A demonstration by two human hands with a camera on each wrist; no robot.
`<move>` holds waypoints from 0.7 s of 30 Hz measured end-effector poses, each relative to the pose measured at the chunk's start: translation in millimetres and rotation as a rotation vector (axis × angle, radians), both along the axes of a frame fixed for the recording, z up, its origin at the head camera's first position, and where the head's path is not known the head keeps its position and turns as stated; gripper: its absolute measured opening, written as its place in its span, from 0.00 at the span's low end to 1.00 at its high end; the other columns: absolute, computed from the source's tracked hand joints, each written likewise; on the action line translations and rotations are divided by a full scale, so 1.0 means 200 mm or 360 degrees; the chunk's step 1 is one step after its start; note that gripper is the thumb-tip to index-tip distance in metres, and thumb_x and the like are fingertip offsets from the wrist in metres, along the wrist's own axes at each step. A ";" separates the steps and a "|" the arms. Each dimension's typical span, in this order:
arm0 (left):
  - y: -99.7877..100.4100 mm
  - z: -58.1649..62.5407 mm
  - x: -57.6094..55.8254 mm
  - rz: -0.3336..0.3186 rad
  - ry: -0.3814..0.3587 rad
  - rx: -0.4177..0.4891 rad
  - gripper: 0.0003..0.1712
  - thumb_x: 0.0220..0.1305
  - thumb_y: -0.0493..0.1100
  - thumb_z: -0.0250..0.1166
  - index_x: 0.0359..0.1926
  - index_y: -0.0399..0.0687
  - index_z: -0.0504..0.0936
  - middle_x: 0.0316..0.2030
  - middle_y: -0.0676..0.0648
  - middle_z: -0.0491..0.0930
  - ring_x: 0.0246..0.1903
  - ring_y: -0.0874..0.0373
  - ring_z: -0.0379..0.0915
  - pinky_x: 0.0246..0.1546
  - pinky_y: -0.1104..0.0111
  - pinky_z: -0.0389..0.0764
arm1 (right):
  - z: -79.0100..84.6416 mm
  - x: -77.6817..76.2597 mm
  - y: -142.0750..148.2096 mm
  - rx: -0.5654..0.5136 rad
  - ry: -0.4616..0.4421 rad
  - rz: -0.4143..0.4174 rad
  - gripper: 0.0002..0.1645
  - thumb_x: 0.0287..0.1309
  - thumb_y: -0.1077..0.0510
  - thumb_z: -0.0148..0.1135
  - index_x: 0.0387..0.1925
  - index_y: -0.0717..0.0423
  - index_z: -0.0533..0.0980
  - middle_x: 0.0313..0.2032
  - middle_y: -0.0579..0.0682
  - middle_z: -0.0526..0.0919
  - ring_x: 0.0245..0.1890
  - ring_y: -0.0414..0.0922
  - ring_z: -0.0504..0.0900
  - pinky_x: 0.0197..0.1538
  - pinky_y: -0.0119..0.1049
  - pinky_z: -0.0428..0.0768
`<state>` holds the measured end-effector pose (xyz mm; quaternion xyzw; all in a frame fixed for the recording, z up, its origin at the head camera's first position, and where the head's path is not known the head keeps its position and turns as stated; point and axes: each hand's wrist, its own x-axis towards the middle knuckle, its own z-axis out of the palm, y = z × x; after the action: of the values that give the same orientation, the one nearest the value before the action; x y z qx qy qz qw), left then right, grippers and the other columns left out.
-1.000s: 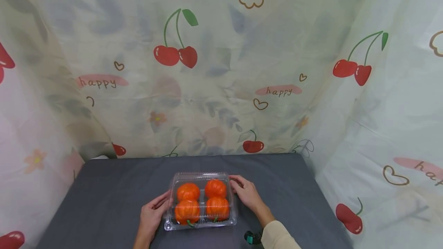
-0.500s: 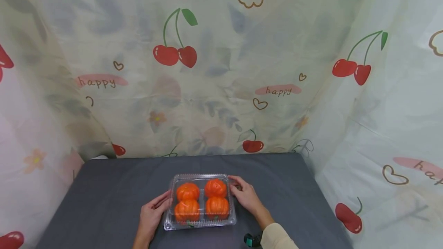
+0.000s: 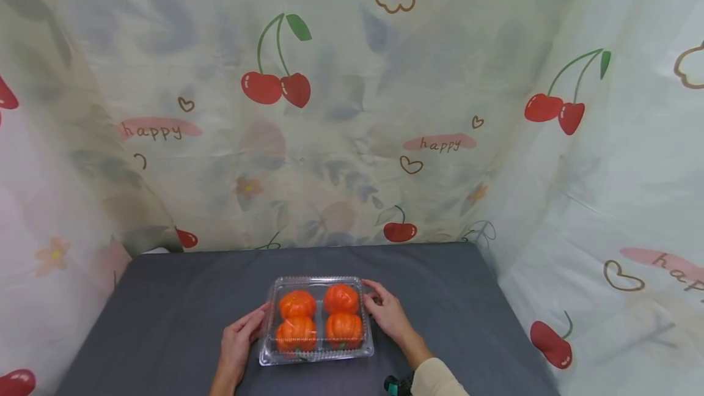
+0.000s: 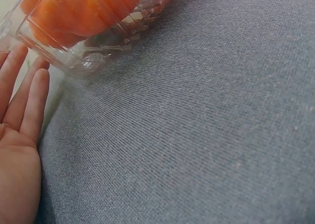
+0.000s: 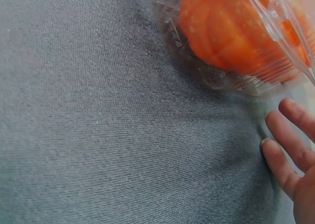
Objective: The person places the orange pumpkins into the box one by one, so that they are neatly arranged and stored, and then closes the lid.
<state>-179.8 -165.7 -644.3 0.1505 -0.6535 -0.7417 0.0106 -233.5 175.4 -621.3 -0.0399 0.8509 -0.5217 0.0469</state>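
Observation:
A clear plastic clamshell box (image 3: pixel 363 354) sits on the dark cloth, its lid down over several small orange pumpkins (image 3: pixel 297 332). My left hand (image 3: pixel 238 341) lies along the box's left side, fingers extended with their tips at the wall. At the far right corner is my right hand (image 3: pixel 393 316), fingertips against the edge of the box. In the left wrist view, straight fingers (image 4: pixel 34 103) reach up to the clear wall. The right wrist view has loosely bent fingers (image 5: pixel 283 145) just below the box, beside an orange pumpkin (image 5: pixel 221 34); the thumb is out of sight.
Grey cloth (image 3: pixel 181 310) covers the table under the box. Behind and on both sides hang pale curtains (image 3: pixel 341 78) printed with cherries and hearts. A dark wristband (image 3: pixel 400 385) lies by the right sleeve (image 3: pixel 437 377).
The lid's front part has come down lower over the pumpkins and their stems since one second ago. Both hands have stayed at the box's sides, and the view has shifted slightly.

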 end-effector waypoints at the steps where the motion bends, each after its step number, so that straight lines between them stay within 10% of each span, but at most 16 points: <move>1: 0.00 0.00 0.00 -0.0006 0.0007 0.0010 0.29 0.71 0.51 0.65 0.62 0.32 0.79 0.39 0.71 0.87 0.44 0.77 0.83 0.44 0.79 0.85 | 0.00 0.00 0.00 0.0003 -0.0004 -0.0004 0.25 0.71 0.48 0.59 0.66 0.47 0.74 0.42 0.52 0.87 0.31 0.36 0.80 0.35 0.28 0.80; 21: 0.01 0.03 -0.03 -0.0003 -0.0117 -0.0091 0.38 0.60 0.59 0.74 0.66 0.45 0.79 0.44 0.68 0.88 0.41 0.77 0.84 0.41 0.77 0.86 | 0.01 0.01 -0.01 -0.0141 -0.0109 -0.0075 0.18 0.73 0.49 0.59 0.46 0.62 0.79 0.32 0.51 0.82 0.29 0.39 0.79 0.34 0.34 0.85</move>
<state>-185.5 -163.3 -638.9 0.1766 -0.6746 -0.7167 -0.0098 -231.0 174.0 -620.3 -0.0038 0.8255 -0.5610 0.0618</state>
